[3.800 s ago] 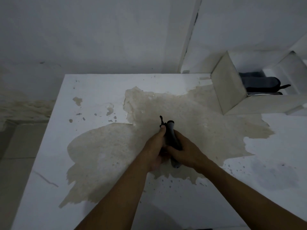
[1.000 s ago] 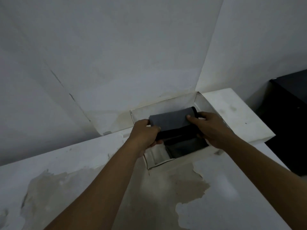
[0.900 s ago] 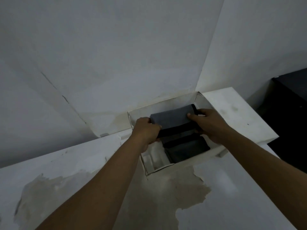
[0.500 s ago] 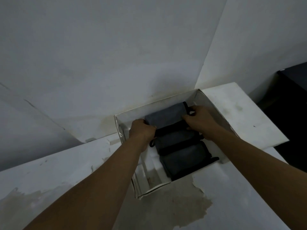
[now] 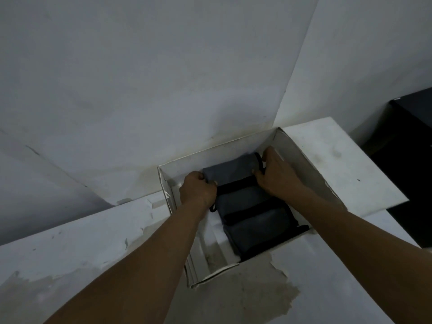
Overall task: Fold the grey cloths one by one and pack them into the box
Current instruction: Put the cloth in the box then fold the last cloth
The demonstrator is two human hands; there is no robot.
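A white desk (image 5: 70, 242) with peeling, stained paint fills a bare corner. Packing is in hand: the left hand (image 5: 197, 190) and right hand (image 5: 278, 176), fingers curled round its ends, seat a soft folded grey cloth (image 5: 229, 170) at the far end of the cardboard box (image 5: 301, 157), behind two other cloths (image 5: 254, 230). Next probably comes a clean release.
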